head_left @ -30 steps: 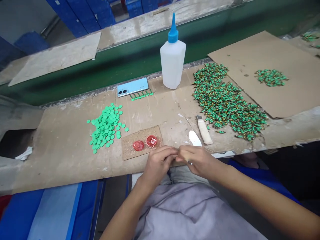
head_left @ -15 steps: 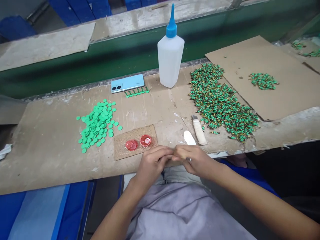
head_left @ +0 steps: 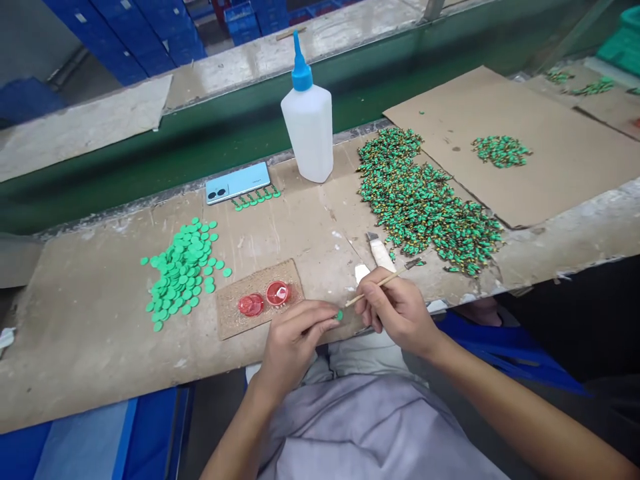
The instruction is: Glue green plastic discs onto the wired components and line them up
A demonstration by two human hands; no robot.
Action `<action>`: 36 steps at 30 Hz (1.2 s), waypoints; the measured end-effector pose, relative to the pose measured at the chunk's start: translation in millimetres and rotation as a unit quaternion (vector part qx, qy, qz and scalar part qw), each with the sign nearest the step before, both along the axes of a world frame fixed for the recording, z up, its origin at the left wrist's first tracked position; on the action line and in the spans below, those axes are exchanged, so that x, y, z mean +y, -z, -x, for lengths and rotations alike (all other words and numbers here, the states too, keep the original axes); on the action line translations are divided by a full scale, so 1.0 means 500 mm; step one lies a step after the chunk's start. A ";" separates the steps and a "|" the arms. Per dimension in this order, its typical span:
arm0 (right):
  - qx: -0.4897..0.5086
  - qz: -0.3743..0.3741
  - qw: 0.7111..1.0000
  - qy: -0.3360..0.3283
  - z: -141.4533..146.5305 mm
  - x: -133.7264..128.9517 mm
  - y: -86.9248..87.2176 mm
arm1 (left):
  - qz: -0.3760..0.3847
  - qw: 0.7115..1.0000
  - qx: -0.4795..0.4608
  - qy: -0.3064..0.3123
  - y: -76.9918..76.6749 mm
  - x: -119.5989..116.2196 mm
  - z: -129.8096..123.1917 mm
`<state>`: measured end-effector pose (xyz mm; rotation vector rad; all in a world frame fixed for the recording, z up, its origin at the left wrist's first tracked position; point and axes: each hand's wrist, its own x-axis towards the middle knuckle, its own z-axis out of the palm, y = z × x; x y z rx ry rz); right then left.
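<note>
Near the front edge of the worktop (head_left: 85,360), two hands work close together. The left hand (head_left: 295,347) pinches a tiny green disc (head_left: 339,315) between thumb and finger. The right hand (head_left: 400,310) holds a thin wooden stick (head_left: 375,288) the way you hold a pencil, and one end points at the disc, very near it. Neither hand is wide open; each is closed small around its thing. A firm little pinch should keep so tiny a disc from slipping, and hands kept close together should stay steady.

Just left of the hands lies a cork board (head_left: 260,300) with two red cups (head_left: 264,299) on it. Farther left is a heap of green discs (head_left: 180,273). To the right are a knife with a pale handle (head_left: 380,255) and a big heap of small green and gold bits (head_left: 425,207). A sheet of cardboard (head_left: 565,147) holds a smaller heap (head_left: 501,151). At the back stand a white glue bottle with a blue tip (head_left: 307,123) and a pale blue phone (head_left: 237,183).
</note>
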<state>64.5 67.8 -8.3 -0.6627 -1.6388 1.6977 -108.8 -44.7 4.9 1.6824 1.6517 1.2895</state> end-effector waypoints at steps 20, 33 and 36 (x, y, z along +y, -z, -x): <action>0.017 -0.002 1.000 -0.025 -0.009 0.004 0.003 | 0.085 0.953 -0.291 -0.013 -0.004 -0.017 0.021; -0.029 -0.255 0.965 -0.055 0.004 0.009 -0.008 | -0.039 0.996 0.076 0.033 0.011 -0.007 -0.006; -0.053 -0.276 0.957 -0.077 0.005 0.012 -0.009 | -0.048 0.995 0.083 0.040 0.015 -0.007 -0.005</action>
